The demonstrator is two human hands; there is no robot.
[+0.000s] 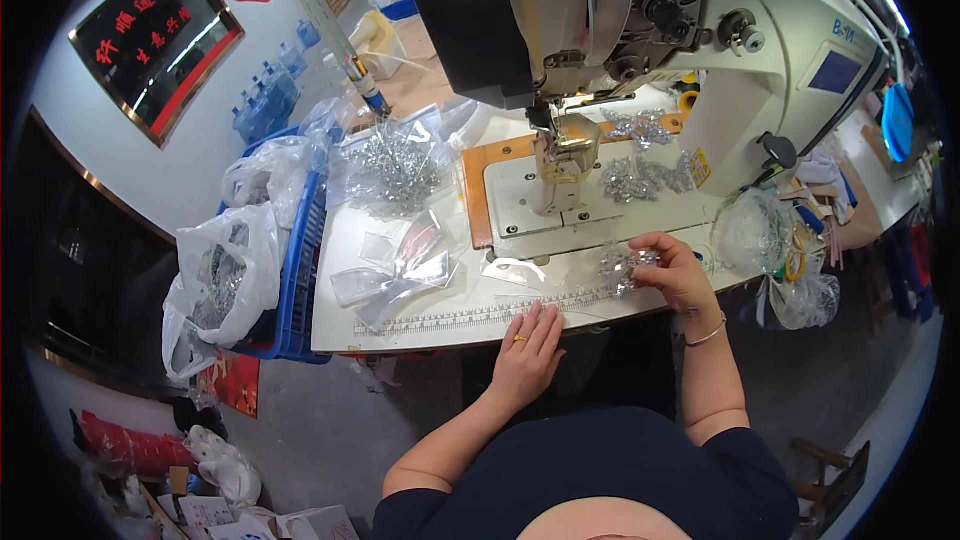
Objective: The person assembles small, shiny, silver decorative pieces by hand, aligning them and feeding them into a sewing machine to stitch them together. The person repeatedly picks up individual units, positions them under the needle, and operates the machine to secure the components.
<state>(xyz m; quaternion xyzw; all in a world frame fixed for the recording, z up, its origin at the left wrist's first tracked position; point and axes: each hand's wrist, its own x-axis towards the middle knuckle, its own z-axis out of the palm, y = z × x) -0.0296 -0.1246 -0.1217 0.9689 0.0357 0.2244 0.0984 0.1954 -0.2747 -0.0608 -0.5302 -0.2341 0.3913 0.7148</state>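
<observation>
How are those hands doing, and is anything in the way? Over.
Right hand holding silvery bits. Left hand flat at table edge, fingertips by the ruler. Sewing machine just beyond both.

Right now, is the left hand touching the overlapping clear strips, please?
Apart: the head view shows white tabletop between the left hand and the overlapping strips.
</observation>
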